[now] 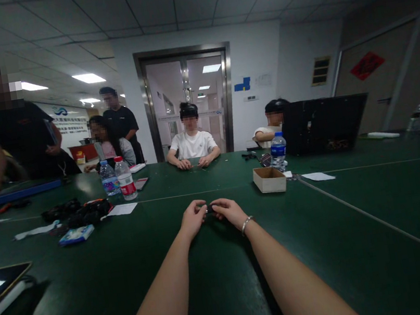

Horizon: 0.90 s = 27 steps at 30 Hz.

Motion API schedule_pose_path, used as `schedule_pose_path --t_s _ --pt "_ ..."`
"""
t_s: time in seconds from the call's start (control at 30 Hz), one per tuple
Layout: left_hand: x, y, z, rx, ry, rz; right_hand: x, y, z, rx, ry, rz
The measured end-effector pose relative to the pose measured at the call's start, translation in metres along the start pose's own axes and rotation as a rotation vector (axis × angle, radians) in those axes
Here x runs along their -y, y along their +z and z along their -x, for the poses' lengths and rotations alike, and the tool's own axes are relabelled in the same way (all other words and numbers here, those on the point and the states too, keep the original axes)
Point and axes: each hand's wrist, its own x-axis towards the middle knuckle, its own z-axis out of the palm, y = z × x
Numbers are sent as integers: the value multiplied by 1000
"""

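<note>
Both my arms reach forward over the green table (221, 261). My left hand (194, 217) and my right hand (229, 212) meet just above its surface, fingers pinched from either side on a small dark object (209, 208). The fingers cover most of that object, so its kind does not show; a light spot sits at its left end. A silver bracelet (247, 224) circles my right wrist.
An open cardboard box (269, 180) stands ahead to the right, near a water bottle (278, 151) and a black monitor (323, 124). To the left are two bottles (125, 179), black cables (84, 213), a tissue pack (76, 235) and a phone (4, 285). A person (192, 144) sits opposite.
</note>
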Motion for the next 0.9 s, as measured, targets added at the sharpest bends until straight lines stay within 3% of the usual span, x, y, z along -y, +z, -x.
schedule_pose_path --t_s 0.3,0.57,0.9 --pt "-12 -3 7 23 23 31 0 -2 0 -2 4 -8" --pt "-9 -4 4 36 29 117 3 -1 1 2 8 -10" --pt "-9 -1 3 24 -67 78 -5 -2 -3 4 -11 -15"
